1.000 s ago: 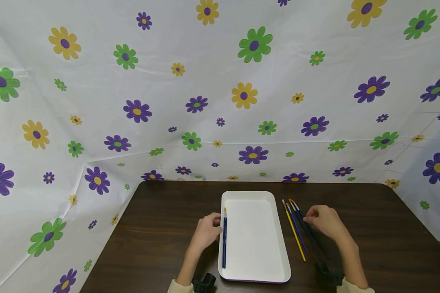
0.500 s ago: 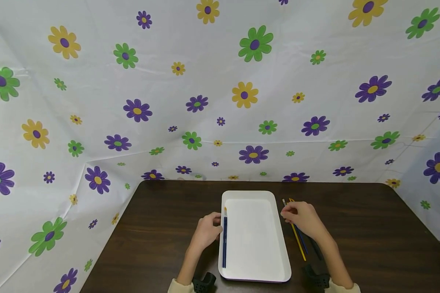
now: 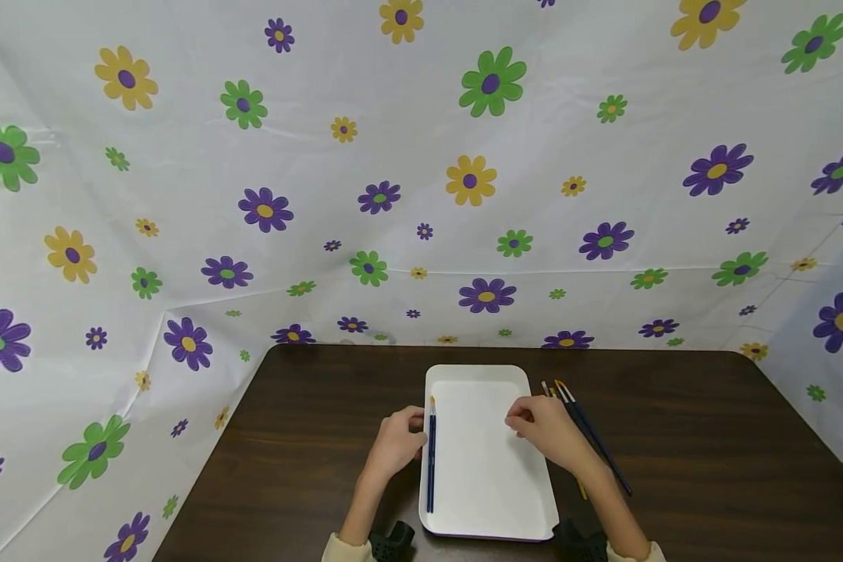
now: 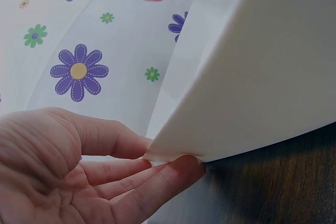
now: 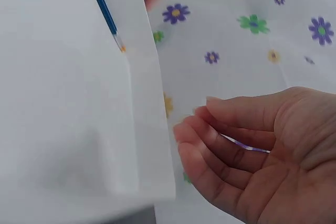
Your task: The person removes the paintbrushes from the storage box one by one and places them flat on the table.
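Note:
A white rectangular tray [image 3: 488,492] lies on the dark table. My left hand [image 3: 393,445] pinches the tray's left rim between thumb and fingers, seen close up in the left wrist view with the tray wall [image 4: 273,77]. Inside the tray, along its left side, blue-handled paintbrushes [image 3: 432,460] lie side by side, orange-tipped end away from me. My right hand [image 3: 551,428] is over the tray's right edge, its fingers loosely bent. The right wrist view shows nothing between that hand's [image 5: 247,150] thumb and fingers.
Right of the tray lie several more paintbrushes, among them dark blue ones [image 3: 606,453] and a yellow one [image 3: 582,489], partly hidden by my right hand and forearm. A white cloth with printed flowers [image 3: 393,101] hangs behind the wood-grain table [image 3: 716,460].
My right hand has moved left, from the dark blue paintbrushes across the others to over the tray's right edge. The left hand stays at the left rim.

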Motion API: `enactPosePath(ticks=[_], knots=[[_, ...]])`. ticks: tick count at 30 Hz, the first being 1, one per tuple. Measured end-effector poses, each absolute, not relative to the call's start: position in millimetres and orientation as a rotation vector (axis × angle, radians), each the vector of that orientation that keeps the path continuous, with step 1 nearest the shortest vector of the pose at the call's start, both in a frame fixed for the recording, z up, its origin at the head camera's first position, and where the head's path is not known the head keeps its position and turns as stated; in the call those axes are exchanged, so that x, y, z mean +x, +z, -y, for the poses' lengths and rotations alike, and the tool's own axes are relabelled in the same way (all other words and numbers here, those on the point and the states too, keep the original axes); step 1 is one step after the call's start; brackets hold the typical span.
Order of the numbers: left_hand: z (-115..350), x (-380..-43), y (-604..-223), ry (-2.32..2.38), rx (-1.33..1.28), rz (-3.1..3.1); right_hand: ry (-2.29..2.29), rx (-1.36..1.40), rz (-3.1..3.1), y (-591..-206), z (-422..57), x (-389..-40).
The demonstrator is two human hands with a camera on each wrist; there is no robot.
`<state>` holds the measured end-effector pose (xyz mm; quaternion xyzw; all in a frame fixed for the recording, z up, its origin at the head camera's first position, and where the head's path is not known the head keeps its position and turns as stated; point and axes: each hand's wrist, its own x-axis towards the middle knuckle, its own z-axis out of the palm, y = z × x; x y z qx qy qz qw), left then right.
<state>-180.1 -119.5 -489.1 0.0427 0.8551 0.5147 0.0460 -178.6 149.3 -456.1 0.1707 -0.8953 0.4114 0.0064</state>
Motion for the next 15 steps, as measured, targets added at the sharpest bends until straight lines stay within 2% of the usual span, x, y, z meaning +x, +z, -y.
enactPosePath(ticks=[15], knots=[[119.6,-181.4,-489.3,1.552,0.125,-2.61,1.241,0.619,2.844,-466.6,-102.9,-167.4]])
